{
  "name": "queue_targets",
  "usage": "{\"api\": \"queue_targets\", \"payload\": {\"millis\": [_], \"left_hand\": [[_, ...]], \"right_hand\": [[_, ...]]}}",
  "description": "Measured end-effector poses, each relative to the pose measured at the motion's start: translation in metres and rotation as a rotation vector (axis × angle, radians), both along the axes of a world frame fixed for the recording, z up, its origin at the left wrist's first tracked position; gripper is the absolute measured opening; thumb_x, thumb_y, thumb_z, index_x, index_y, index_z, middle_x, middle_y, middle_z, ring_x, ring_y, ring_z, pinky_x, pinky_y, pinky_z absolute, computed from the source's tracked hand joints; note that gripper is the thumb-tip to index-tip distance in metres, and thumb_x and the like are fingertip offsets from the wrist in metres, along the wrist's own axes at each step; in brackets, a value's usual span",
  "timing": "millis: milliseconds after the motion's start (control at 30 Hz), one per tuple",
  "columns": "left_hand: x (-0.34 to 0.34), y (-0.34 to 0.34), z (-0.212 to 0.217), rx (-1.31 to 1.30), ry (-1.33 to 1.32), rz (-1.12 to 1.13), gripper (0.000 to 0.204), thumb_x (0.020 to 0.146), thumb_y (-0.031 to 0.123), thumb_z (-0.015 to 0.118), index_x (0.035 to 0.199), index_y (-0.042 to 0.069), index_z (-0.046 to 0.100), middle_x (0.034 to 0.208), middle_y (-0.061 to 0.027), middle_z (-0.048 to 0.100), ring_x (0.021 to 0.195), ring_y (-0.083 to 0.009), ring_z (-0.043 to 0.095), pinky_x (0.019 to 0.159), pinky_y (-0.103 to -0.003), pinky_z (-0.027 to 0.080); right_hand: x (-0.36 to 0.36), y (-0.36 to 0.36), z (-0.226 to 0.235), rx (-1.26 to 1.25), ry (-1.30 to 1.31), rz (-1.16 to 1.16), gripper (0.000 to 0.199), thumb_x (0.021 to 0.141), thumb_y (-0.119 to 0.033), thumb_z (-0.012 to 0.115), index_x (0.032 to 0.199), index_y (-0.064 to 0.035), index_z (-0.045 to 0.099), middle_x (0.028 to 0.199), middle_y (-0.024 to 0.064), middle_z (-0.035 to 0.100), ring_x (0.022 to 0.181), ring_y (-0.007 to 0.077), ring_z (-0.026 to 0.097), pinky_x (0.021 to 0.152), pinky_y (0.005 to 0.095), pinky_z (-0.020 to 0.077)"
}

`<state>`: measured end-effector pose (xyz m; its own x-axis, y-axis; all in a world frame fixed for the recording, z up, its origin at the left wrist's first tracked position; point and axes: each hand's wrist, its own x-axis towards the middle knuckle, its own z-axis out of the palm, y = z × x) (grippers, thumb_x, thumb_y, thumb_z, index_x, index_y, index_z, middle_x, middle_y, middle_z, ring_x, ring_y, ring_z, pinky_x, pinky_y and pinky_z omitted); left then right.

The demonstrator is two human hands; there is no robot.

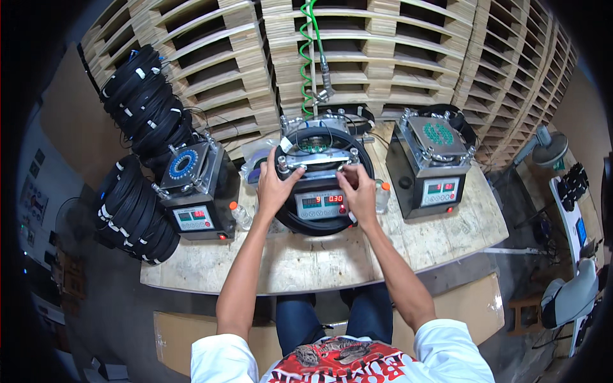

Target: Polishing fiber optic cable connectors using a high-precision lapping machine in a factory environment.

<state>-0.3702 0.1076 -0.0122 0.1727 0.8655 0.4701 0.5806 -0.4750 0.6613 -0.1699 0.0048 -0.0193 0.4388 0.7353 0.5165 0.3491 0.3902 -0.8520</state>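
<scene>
Both of my hands work at the middle test machine, a dark box with a lit digital panel. A large black ring hangs around it. My left hand curls around the left end of the metal clamp plate, thumb pointing inward by a silver knob. My right hand has thumb and fingertips pinched together near the plate's right end, just above the panel. What lies between the fingertips of either hand is too small to make out. Behind the plate, a green circuit board partly shows inside the ring.
Similar machines stand left and right, carrying a blue ring and green round boards. Orange-capped bottles flank the middle one. Black coils are stacked at left. A green spiral air hose hangs before wooden pallets.
</scene>
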Motion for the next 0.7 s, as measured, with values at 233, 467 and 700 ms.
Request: {"api": "queue_targets", "payload": {"millis": [233, 467, 700], "left_hand": [[0.014, -0.001, 0.000, 0.037, 0.019, 0.026, 0.098, 0.077, 0.064, 0.075, 0.152, 0.014, 0.036, 0.112, -0.0165, 0.058, 0.101, -0.0359, 0.063, 0.083, -0.047, 0.052], [0.007, 0.000, -0.003, 0.131, 0.024, 0.090, 0.097, 0.076, 0.069, 0.072, 0.149, 0.013, 0.042, 0.108, -0.0142, 0.058, 0.097, -0.0339, 0.064, 0.078, -0.047, 0.052], [0.012, 0.004, -0.007, 0.172, 0.012, 0.092, 0.099, 0.074, 0.073, 0.071, 0.148, 0.013, 0.044, 0.108, -0.0128, 0.059, 0.091, -0.0325, 0.066, 0.072, -0.045, 0.053]], "right_hand": [[0.016, 0.017, 0.007, -0.011, -0.021, 0.000, 0.011, 0.095, -0.005, 0.065, 0.098, 0.0049, 0.063, 0.077, 0.0113, 0.070, 0.067, 0.0151, 0.067, 0.061, 0.0295, 0.0519], [0.081, 0.040, 0.146, -0.204, -0.206, 0.421, 0.019, 0.096, -0.017, 0.067, 0.101, 0.0009, 0.070, 0.066, 0.0038, 0.064, 0.052, 0.0066, 0.057, 0.048, 0.0212, 0.0444], [0.062, 0.211, 0.169, -0.504, -0.988, 0.402, 0.020, 0.080, -0.017, 0.080, 0.094, -0.0041, 0.075, 0.086, 0.0193, 0.073, 0.074, 0.0293, 0.070, 0.064, 0.0427, 0.0545]]}}
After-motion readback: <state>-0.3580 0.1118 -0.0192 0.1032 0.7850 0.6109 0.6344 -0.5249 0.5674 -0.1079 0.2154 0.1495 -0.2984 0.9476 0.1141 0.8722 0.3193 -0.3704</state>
